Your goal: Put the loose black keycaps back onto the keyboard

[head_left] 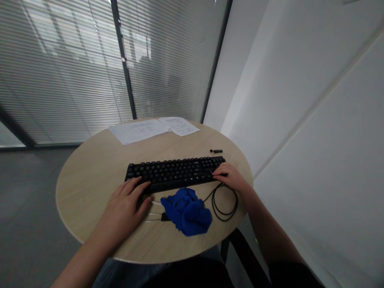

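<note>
A black keyboard (pixel 175 173) lies flat across the table in front of me. My left hand (pixel 127 200) rests at its front left corner, the fingers spread over the keys and the thumb apart near the front edge. At the right end, my right hand (pixel 229 176) has its fingertips drawn together low over the keys. Whatever they may pinch is too small or hidden to make out. Just in front of the keyboard is a crumpled blue cloth (pixel 189 212), touched by neither hand. A coiled black cable (pixel 225 204) lies below my right hand.
Several small black pieces (pixel 216 151) sit behind the keyboard's right end. Printed papers (pixel 144 130) lie at the far side of the round wooden table (pixel 84 176). White cords (pixel 153 217) and a dark object stick out left of the cloth. A white wall (pixel 300 100) stands close on the right.
</note>
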### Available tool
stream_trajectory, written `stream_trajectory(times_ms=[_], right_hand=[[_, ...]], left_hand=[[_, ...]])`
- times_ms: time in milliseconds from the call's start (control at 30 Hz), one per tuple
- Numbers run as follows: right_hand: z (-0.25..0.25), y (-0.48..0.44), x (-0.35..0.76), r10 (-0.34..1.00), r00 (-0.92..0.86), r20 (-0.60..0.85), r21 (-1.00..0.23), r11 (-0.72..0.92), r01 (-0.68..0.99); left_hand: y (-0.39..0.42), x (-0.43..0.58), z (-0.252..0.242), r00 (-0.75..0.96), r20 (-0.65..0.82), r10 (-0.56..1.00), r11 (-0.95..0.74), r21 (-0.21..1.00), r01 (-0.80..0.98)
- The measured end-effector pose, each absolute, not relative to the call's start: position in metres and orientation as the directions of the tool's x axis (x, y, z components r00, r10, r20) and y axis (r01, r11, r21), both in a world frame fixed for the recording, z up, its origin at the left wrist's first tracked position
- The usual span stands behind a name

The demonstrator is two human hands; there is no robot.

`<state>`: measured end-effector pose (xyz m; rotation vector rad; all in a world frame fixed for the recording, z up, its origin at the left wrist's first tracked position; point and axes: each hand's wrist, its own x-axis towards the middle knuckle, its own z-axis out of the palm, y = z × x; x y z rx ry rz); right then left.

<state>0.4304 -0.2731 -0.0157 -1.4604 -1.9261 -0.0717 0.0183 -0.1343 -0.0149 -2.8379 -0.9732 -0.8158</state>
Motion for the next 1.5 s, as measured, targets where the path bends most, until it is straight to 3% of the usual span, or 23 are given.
stream_trajectory(times_ms=[367,567,933,1233,1500], right_hand=[[-0.012,-0.275,0.431,0.842,-0.109,0.528,-0.351,0.333,0.875],[-0.014,-0.273,0.430,0.829,-0.137,0.542,-0.278,0.331,0.902],[-0.018,-0.272,0.428,0.788,-0.109,0.606,-0.312,0.361,0.879],[-0.014,-0.273,0.420,0.798,-0.113,0.593,-0.242,0.310,0.919],[-0.014,-0.274,0.423,0.818,-0.108,0.565,-0.265,0.304,0.915]], left_hand=[[-0.134,0.019,-0.015,0.655,0.482,0.581,-0.795,0.166,0.583],[-0.134,0.019,-0.016,0.657,0.491,0.572,-0.800,0.158,0.578],[-0.133,0.019,-0.019,0.656,0.486,0.577,-0.796,0.154,0.586],[-0.135,0.019,-0.017,0.655,0.479,0.584,-0.792,0.160,0.590],[-0.136,0.019,-0.015,0.643,0.489,0.589,-0.791,0.183,0.584]])
